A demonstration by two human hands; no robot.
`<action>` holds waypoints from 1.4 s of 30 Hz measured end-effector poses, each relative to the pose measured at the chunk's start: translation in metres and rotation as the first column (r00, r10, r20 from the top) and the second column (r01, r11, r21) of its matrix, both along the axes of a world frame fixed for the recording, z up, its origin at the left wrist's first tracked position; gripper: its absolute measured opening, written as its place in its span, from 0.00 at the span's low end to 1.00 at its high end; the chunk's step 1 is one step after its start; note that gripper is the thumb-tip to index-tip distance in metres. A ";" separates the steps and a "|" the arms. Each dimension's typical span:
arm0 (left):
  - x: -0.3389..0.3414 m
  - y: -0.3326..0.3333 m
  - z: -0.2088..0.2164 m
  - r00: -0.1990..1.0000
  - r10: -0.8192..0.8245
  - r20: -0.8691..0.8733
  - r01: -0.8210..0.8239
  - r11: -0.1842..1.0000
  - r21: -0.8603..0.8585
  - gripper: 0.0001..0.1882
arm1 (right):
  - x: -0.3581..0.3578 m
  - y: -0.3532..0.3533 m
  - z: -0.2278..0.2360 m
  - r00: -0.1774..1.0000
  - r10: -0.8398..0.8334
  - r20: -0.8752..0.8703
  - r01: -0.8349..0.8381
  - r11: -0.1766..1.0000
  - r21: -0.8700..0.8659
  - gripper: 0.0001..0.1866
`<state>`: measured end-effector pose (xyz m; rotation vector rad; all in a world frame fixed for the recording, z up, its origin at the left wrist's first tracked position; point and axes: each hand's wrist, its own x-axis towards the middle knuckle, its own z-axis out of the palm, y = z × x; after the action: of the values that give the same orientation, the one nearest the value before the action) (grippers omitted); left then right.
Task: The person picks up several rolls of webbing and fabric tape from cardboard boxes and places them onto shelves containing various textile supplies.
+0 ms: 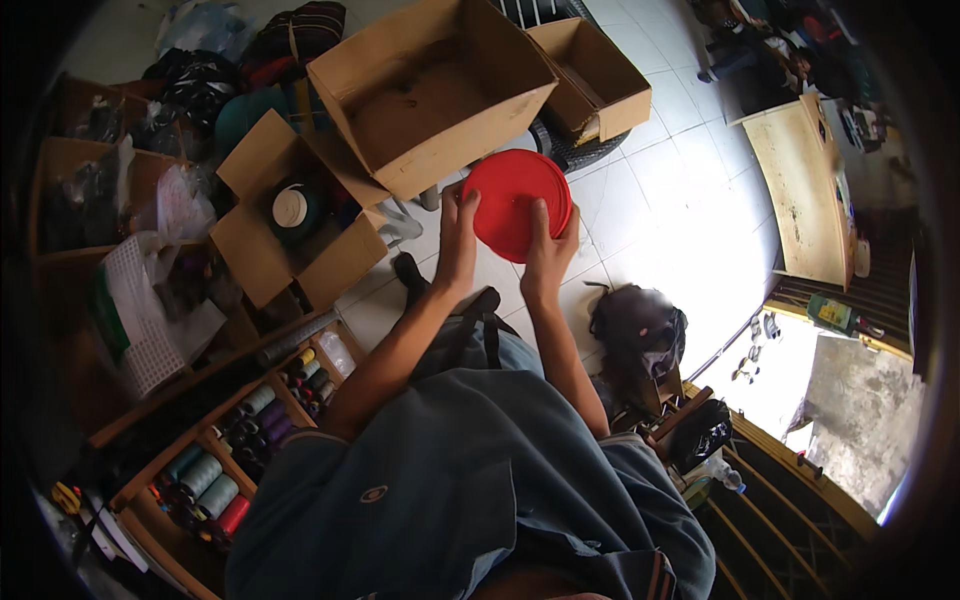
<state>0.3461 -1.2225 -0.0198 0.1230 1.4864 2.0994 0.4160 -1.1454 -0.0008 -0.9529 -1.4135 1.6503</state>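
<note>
Both my hands grip a round red plastic lid [508, 200], held up in front of me with its flat face toward me. My left hand [459, 238] has its thumb on the left rim, and my right hand [549, 250] presses a thumb on the lower right part of the face. The fingers of both hands go behind it. Whether a tub sits under the lid is hidden. Just beyond it stands a large open cardboard box [465, 130], with only a small dark spot visible on its bottom.
To the left, an open carton [335, 258] holds a dark round thing with a white top. Wooden compartments hold several thread spools [215, 495]. A smaller box [615, 110] rests on a dark chair. A black backpack [640, 325] lies on the tiled floor at right.
</note>
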 end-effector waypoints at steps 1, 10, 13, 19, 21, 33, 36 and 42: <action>-0.022 -0.009 -0.010 0.999 -0.032 -0.022 0.033 0.999 0.040 0.21 | -0.004 0.004 0.005 0.998 0.060 0.024 -0.061 0.998 0.035 0.18; -0.140 -0.067 0.025 0.930 -0.286 -0.230 0.241 0.949 -0.204 0.19 | -0.095 -0.033 0.005 0.909 0.387 0.155 -0.413 0.886 0.210 0.20; -0.144 -0.077 0.013 0.986 0.111 -0.120 -0.123 0.988 -0.091 0.16 | -0.128 -0.061 -0.006 0.957 0.258 0.134 -0.279 0.944 0.178 0.20; -0.161 -0.102 -0.007 0.881 0.470 -0.059 -0.473 0.880 -0.046 0.16 | -0.175 -0.082 -0.022 0.911 0.306 0.278 -0.373 0.899 0.232 0.21; -0.169 -0.110 -0.013 0.859 0.510 -0.040 -0.511 0.859 -0.035 0.15 | -0.184 -0.082 -0.015 0.839 0.381 0.389 -0.485 0.848 0.215 0.22; -0.222 -0.188 -0.016 0.891 0.403 -0.210 -0.423 0.904 -0.059 0.12 | -0.206 -0.065 0.030 0.166 0.772 0.614 -0.885 0.391 -0.253 0.25; -0.217 -0.189 -0.009 0.825 0.564 -0.051 -0.563 0.826 0.018 0.13 | -0.209 -0.092 0.018 0.233 0.909 0.344 -0.872 0.352 -0.341 0.18; -0.208 -0.186 -0.011 0.686 0.726 0.038 -0.723 0.687 -0.068 0.28 | -0.211 -0.145 -0.006 0.491 0.868 0.073 -0.841 0.494 -0.218 0.21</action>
<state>0.1385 -1.4086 -0.0310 -0.6670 1.7239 2.6242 0.2050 -1.2903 -0.0063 -0.4312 -2.1220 2.4777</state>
